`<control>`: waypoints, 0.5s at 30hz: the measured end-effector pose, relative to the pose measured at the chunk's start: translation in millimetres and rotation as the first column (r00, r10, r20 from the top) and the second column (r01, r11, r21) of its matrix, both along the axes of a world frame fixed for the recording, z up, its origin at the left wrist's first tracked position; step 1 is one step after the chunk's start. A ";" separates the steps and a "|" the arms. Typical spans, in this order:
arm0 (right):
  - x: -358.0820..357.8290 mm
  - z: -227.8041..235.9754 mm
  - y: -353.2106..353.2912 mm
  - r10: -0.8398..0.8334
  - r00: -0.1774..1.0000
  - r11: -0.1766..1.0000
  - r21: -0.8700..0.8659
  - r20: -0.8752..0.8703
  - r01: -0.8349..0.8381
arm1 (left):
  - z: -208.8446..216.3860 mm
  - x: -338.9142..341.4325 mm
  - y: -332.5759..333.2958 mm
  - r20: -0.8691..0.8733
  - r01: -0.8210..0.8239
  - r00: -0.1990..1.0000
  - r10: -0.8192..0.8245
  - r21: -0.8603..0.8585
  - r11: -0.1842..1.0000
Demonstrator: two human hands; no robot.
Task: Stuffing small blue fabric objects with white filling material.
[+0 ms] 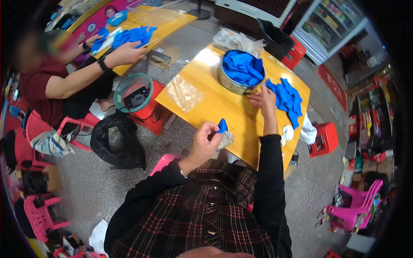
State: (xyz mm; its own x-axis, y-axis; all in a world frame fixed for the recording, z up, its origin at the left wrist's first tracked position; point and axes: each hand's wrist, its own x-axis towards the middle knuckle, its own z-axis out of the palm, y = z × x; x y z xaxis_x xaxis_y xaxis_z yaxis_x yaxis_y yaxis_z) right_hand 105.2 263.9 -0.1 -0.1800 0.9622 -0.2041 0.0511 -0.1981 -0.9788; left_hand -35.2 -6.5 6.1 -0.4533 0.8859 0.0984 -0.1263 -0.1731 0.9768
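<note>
Plaid garment (211, 210) | left fingers (209, 127): pinching blue material (222, 125) | right fingers (255, 98): loosely spread beside bucket (231, 87), contact unclear

On the yellow wooden table (238, 120), you had a round, deep, pale-walled tub (229, 85) with crumpled blue fabric (244, 69) in it. Right of the tub lay a spread heap of blue fabric (287, 101); just behind it, a crumpled clear plastic bag (234, 39). Left of it, nearer you, was a flat clear plastic sheet (184, 93). Your right hand (264, 102) was just before its right side; your left hand (204, 141), with a small blue fabric piece (222, 125), was farther before it, slightly left. Well left of it, a round green plastic basket (119, 98) sat on a red plastic stool (151, 118).
</note>
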 end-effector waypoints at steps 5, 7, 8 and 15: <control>-31.1 14.4 30.8 0.063 0.984 0.980 -0.195 0.165 -0.030 | 24.9 -29.3 -28.8 0.058 -0.028 0.998 0.028 0.003 1.000; -48.5 18.9 34.0 0.134 0.937 0.986 -0.135 0.324 -0.095 | 20.8 -44.0 -36.3 0.077 -0.052 0.996 0.053 -0.012 0.999; -44.1 15.6 45.5 0.121 0.895 0.993 -0.060 0.429 -0.105 | 25.0 -45.4 -35.0 0.103 -0.025 0.994 0.025 -0.001 1.000; -165.3 93.1 0.5 0.108 0.707 0.858 0.293 0.699 -0.421 | 21.2 -59.1 -48.0 0.090 -0.052 0.995 0.052 -0.004 0.999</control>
State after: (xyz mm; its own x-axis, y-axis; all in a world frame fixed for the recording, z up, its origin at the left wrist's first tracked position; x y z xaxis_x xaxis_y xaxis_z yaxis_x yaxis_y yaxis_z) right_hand -60.1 264.4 93.0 -0.4164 0.9089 0.0229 0.6760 0.3264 -0.6607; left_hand -94.3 -54.5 27.4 -0.5058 0.8610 0.0533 -0.2047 -0.1798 0.9622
